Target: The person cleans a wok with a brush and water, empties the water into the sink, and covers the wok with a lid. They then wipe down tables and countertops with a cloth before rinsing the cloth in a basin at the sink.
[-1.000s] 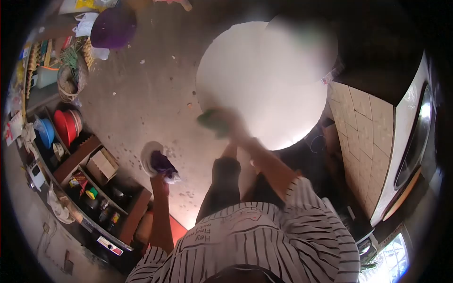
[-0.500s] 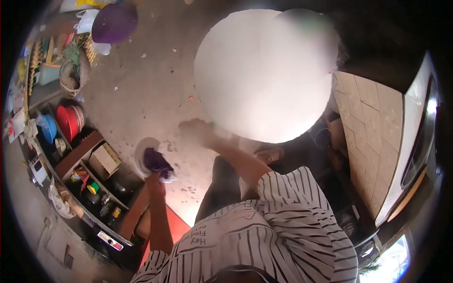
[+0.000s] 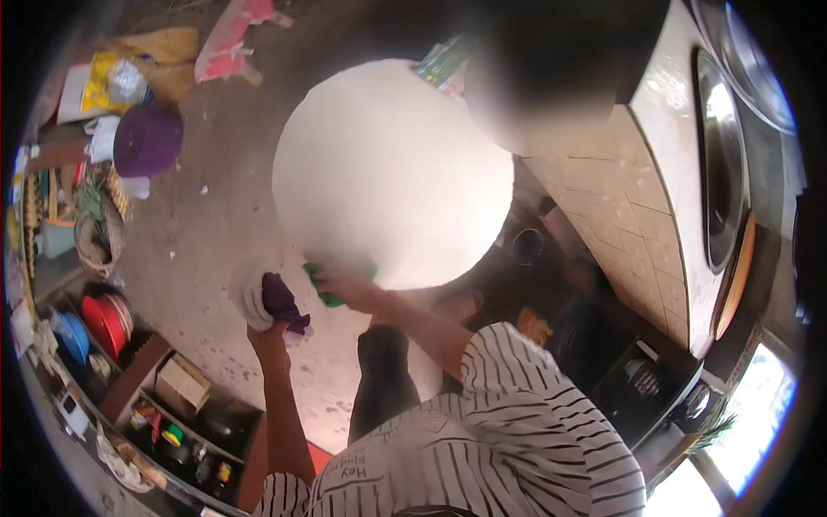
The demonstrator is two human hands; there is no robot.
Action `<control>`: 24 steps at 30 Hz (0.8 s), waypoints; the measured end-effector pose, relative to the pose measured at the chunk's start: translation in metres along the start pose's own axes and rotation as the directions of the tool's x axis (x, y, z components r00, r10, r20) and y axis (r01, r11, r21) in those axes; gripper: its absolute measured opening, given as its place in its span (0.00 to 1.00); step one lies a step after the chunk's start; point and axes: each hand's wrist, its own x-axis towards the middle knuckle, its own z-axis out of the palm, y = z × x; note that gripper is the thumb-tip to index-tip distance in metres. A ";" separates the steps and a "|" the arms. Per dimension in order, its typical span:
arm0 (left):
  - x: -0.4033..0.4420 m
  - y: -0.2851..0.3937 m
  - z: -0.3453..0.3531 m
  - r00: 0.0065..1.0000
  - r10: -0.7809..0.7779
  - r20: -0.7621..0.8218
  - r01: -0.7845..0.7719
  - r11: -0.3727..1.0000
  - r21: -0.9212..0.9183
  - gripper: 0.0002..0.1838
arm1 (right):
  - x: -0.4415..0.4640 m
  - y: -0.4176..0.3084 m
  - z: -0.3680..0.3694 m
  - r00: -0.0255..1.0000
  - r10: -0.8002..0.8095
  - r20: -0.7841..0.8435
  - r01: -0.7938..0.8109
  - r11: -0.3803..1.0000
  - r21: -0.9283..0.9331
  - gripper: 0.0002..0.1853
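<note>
My left hand point(image 3: 270, 334) is closed on a crumpled purple cloth point(image 3: 282, 297). A blurred, whitish rounded item point(image 3: 253, 297) sits against the cloth, partly hidden by it. Farther right, my right hand point(image 3: 355, 289) is closed around something green point(image 3: 326, 286), whose kind I cannot make out. Green shows on both sides of the fingers. This hand is just at the lower edge of a large, bright white round surface point(image 3: 392, 172); whether it touches I cannot tell.
To the left, shelves hold a red basin point(image 3: 105, 326), a blue basin point(image 3: 71, 334) and a cardboard box point(image 3: 183, 384). A purple tub point(image 3: 148, 140) and a woven basket point(image 3: 96, 243) stand farther up. On the right is a tiled stove-like counter point(image 3: 624, 211) with a large round pan point(image 3: 722, 159).
The view has shifted, so the white round surface sits lower and farther left. The green thing in my right hand now shows clearly. My left hand still holds the purple cloth.
</note>
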 end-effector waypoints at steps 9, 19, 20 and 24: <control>0.079 -0.017 0.139 0.711 0.472 0.521 -0.684 0.296 0.666 0.30 | -0.178 0.011 -0.178 0.976 0.129 -0.178 -0.220 0.588 -0.778 0.17; 0.045 0.015 0.179 0.899 -0.042 0.436 -0.438 -0.050 0.898 0.47 | -0.440 -0.172 -0.265 -0.080 0.362 -0.929 -0.665 0.674 0.320 0.10; 0.052 0.005 0.168 0.881 0.089 0.465 -0.471 0.049 0.881 0.44 | -0.422 -0.199 -0.282 -0.088 0.279 -0.956 -0.585 0.762 0.276 0.11; 0.072 -0.027 0.133 0.796 0.249 0.552 -0.601 0.213 0.771 0.31 | -0.336 -0.266 -0.354 -0.090 0.064 -0.994 -0.430 0.898 0.097 0.18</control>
